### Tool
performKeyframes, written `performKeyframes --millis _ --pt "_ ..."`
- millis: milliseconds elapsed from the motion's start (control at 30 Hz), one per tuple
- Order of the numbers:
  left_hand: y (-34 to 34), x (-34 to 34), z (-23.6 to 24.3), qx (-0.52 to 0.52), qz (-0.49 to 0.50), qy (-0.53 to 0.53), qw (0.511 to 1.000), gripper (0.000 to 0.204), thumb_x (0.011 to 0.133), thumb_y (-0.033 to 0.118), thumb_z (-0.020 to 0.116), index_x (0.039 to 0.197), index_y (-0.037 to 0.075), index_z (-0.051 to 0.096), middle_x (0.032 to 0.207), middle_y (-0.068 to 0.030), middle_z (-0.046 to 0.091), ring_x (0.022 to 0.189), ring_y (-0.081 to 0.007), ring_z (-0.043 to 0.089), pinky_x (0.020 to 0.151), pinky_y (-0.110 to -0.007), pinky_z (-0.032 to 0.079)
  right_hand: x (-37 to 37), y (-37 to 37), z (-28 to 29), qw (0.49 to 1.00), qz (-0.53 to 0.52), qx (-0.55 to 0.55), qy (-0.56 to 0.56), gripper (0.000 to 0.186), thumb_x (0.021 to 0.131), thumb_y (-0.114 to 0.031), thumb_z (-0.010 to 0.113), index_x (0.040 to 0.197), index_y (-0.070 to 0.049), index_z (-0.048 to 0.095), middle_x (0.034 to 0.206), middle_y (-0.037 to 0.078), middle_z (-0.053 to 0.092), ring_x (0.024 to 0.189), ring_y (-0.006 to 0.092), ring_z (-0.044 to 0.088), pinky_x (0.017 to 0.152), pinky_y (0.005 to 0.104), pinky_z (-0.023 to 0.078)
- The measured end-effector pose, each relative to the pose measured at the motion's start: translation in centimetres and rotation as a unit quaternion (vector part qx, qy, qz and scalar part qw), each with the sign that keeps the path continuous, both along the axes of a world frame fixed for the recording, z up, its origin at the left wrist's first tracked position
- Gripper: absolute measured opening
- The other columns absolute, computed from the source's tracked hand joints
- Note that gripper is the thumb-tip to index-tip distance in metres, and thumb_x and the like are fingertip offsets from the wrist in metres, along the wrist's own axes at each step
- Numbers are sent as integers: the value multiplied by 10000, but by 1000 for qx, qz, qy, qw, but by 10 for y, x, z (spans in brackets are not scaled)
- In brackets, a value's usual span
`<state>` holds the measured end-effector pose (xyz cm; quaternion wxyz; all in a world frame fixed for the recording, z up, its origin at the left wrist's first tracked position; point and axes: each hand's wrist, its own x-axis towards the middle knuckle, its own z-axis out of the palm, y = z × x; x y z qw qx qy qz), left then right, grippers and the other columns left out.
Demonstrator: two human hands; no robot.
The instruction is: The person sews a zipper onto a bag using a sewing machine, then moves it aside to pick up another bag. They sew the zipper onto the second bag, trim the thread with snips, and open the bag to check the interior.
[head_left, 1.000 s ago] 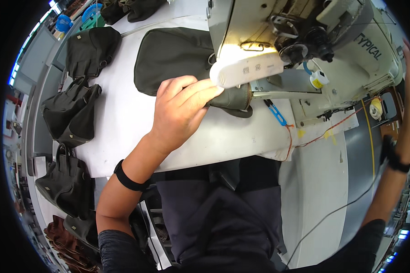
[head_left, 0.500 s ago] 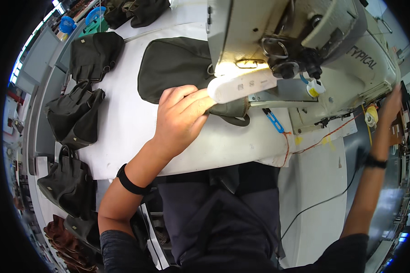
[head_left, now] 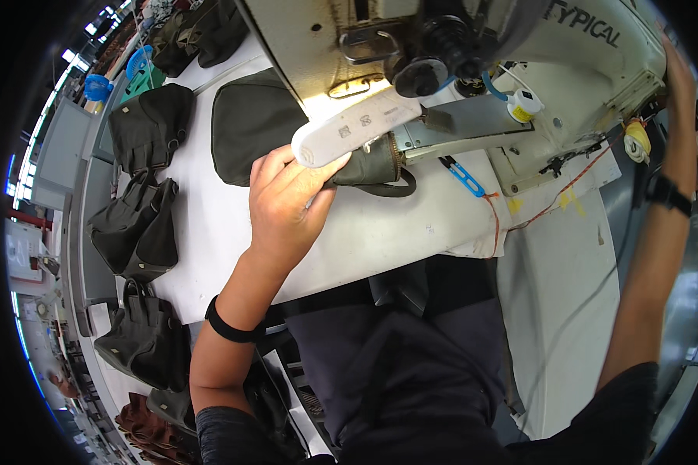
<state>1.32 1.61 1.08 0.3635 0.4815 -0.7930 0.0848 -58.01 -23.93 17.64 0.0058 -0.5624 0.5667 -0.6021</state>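
The left hand, fingers bunched at the dark bag just beyond them, seems to steady it against the sewing-machine arm, though the white lamp hides whether they clamp; the right hand's grip I cannot tell.

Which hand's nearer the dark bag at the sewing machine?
Left. The left hand is at the near edge of the dark bag; the right hand is well off to its right, by the sewing machine's far end.
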Motion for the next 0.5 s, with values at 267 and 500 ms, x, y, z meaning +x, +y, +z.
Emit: performKeyframes --millis 267,500 --pt "-6 9 -1 -14 -25 6 1000 496 672 -38 765 1130 144 810 1015 -18 776 1004 -239 654 860 -371 463 29 46 -62 982 -44 -135 -121 581 1020 -530 629 1188 15 744 878 47 716 718 146 623 688 291 484" --pt "-7 10 0 10 -24 8 1000 497 691 -50 762 1142 153 810 950 -11 761 975 -231 649 831 -354 455 35 45 -68 984 -138 -87 -70 671 970 -608 622 1067 40 769 829 87 705 754 164 619 725 320 493"
